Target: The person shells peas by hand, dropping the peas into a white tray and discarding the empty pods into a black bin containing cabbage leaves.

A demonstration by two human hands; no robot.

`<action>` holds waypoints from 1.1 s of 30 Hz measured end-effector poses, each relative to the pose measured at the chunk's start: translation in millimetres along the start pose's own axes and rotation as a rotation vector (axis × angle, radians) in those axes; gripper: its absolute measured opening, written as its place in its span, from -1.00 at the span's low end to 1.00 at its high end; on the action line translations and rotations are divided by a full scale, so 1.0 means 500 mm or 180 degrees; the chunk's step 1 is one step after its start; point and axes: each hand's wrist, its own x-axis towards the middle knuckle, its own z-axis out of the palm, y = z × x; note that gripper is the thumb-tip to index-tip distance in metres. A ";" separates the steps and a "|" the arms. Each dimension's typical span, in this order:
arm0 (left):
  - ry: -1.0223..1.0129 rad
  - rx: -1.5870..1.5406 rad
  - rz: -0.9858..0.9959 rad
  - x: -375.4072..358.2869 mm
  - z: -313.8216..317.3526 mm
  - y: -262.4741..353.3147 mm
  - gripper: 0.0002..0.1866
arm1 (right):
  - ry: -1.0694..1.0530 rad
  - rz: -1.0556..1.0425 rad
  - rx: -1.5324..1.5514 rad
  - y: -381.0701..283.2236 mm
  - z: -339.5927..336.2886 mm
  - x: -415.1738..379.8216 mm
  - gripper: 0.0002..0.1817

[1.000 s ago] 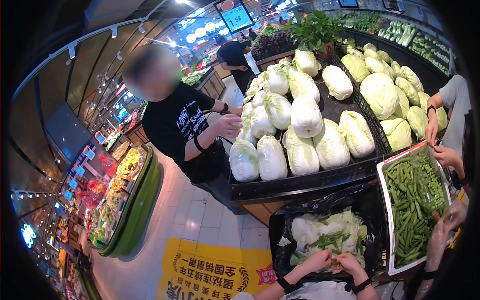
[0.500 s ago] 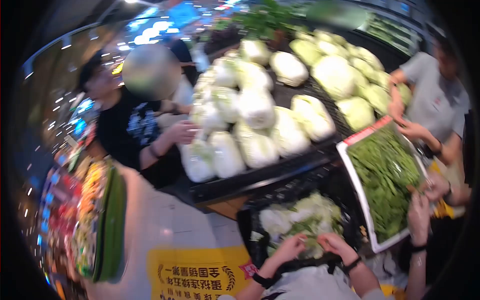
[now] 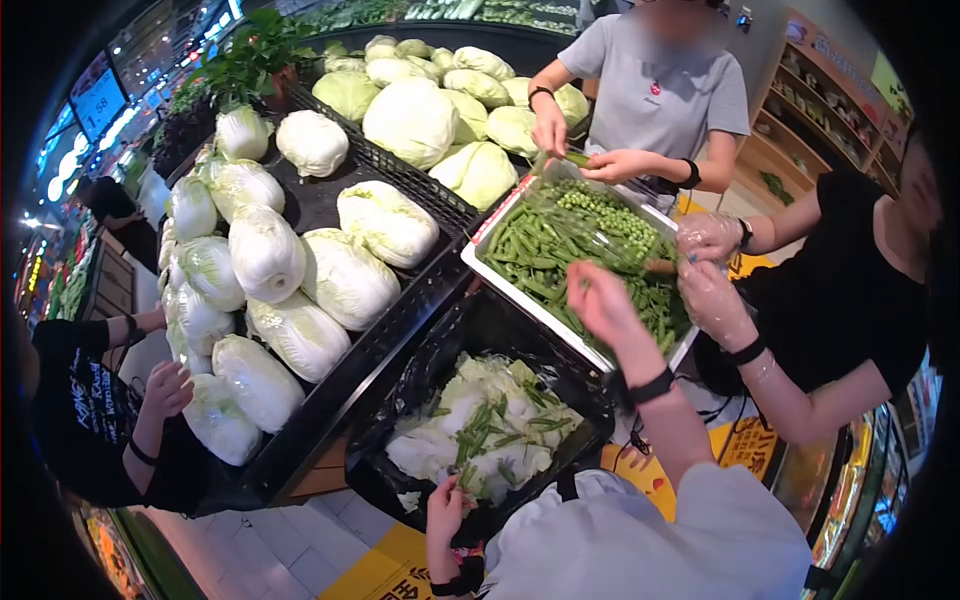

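Note:
My left hand (image 3: 445, 510) is at the front left edge of a black-lined crate (image 3: 590, 420). Its fingers are pinched together; what they hold, if anything, is too small to make out. Inside the crate, pale cabbage leaves (image 3: 420, 440) lie with several green pea pods (image 3: 480, 425) scattered over them. Over the near side of a white box (image 3: 545, 310), my right hand (image 3: 605, 305) is slightly blurred, its fingers loosely bent and apart, with nothing visible in them. The box holds pea pods (image 3: 525, 245) and a heap of shelled peas (image 3: 605, 215).
Napa cabbages (image 3: 265, 250) and round cabbages (image 3: 410, 120) fill a black display stand on the left. Across the box, a person in grey (image 3: 660, 95) handles a pod. On the right are another person's gloved hands (image 3: 715, 290). A person in black (image 3: 85, 400) stands at left.
My right hand has moved from the black-lined crate to over the white box. My left hand stays at the crate. The view has turned right, showing more of the box and the co-workers.

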 end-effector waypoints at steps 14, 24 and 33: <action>-0.0243 0.0403 0.0203 0.027 -0.024 -0.015 -0.69 | 0.0441 -0.2358 -0.2809 -0.140 0.024 0.105 -0.74; -0.0179 0.1543 0.0659 0.021 -0.016 0.020 -0.57 | -0.0137 -0.1212 -0.6214 0.001 -0.129 -0.005 -0.76; -0.0374 0.1220 0.0486 0.010 0.010 0.008 -0.61 | 0.0490 -0.1142 -0.6548 0.046 -0.143 -0.025 -0.70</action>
